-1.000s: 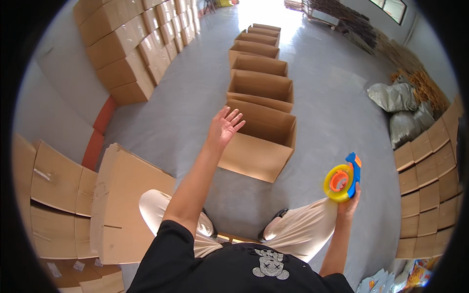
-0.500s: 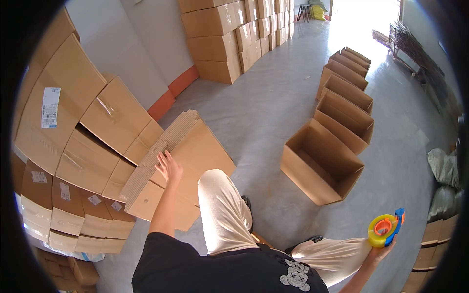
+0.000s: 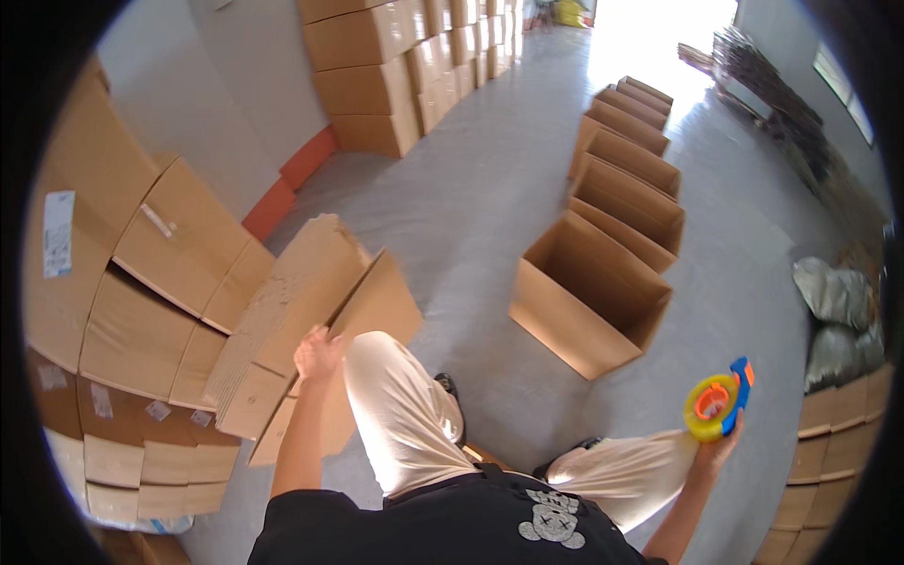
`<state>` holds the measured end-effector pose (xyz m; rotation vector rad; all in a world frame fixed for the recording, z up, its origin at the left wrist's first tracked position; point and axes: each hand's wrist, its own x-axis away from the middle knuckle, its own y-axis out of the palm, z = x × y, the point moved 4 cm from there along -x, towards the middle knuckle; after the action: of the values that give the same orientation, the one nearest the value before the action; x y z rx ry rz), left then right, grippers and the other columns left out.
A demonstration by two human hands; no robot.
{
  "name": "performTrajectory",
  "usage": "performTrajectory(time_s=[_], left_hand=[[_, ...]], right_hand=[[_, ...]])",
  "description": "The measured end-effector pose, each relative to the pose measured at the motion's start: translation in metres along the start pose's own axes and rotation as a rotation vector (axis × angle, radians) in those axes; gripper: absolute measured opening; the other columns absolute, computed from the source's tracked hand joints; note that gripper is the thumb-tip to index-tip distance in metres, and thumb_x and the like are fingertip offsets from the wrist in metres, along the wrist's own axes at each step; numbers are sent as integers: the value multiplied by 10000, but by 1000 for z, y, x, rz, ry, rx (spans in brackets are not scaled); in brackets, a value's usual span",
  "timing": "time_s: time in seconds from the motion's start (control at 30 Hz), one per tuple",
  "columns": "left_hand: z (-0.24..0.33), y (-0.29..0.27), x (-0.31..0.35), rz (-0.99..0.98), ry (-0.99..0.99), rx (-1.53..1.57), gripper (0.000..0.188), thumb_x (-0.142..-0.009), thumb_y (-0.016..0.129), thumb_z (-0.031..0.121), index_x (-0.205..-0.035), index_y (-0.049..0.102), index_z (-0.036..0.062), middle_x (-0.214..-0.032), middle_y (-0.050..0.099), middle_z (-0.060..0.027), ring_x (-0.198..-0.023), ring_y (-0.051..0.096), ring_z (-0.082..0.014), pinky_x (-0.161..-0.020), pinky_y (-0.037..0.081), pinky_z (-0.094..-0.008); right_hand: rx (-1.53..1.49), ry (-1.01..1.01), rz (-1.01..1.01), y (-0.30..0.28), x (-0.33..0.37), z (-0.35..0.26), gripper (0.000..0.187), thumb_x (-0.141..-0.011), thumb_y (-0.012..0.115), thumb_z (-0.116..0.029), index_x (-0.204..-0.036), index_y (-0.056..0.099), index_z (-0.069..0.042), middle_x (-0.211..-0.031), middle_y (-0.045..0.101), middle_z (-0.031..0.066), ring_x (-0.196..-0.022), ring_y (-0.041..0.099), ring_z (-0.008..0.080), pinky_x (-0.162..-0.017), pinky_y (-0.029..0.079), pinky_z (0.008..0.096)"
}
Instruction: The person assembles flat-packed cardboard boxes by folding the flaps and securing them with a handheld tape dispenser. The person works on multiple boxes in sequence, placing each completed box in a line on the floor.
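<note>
A stack of flattened cardboard boxes (image 3: 301, 268) leans on my left. The nearest flattened carton (image 3: 384, 299) stands apart from the stack, with a dark gap behind it, close to my left knee. My left hand (image 3: 320, 352) is closed on its upper edge, fingers curled over the cardboard. On my right, beside my other knee, my right hand (image 3: 719, 450) grips a tape dispenser (image 3: 713, 403) by its blue frame. The dispenser carries a yellow roll around an orange core. My right fingers are partly hidden behind it.
A row of several open-topped cartons (image 3: 593, 292) runs away across the grey floor. Packed cartons (image 3: 155, 273) rise at the left, and more stacked boxes (image 3: 353, 89) stand along the far wall. White sacks (image 3: 833, 292) and cartons (image 3: 829, 452) line the right side.
My left hand has closed on the nearest flattened carton and pulled it away from the stack toward me. The dispenser stays in my right hand. The whole view has shifted slightly.
</note>
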<state>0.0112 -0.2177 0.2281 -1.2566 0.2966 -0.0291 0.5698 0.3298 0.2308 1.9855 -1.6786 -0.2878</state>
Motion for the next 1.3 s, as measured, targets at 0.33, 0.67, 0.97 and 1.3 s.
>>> performTrajectory(time_s=[0.33,0.67,0.97,1.3], left_hand=[[140,-113,-64,-288,634,580,245,-714,695,-28,-661,457,-44,-604,392,-166,-538,305,-227,-487,325,-334],[329,-69,-29,198,922,536,62,-767,629,80,-743,580,52,-791,628,-88,-694,599,-316,-585,463,-394],[343,-55,28,-197,1600,301,220,-676,564,-15,-849,650,90,-923,668,-26,-905,615,-224,-823,474,-350],[327,51,107,-523,1506,405,150,-739,612,32,-803,659,159,-1267,525,-66,-1160,482,-236,-1092,182,-530]], right_hand=[[-97,-46,96,15,14,-4,508,-845,582,-410,-1205,495,-61,-1164,556,75,-1082,526,222,-967,409,381],[-104,-31,27,11,20,-8,542,-833,603,-405,-1221,471,-51,-1161,548,89,-1080,531,226,-952,428,387],[28,-142,-46,25,42,-15,471,-835,641,-383,-1124,518,-32,-1031,593,77,-912,583,161,-840,475,330],[1204,-4,-480,155,97,93,662,-632,777,-531,-966,635,23,-847,671,163,-746,662,254,-706,515,345]])
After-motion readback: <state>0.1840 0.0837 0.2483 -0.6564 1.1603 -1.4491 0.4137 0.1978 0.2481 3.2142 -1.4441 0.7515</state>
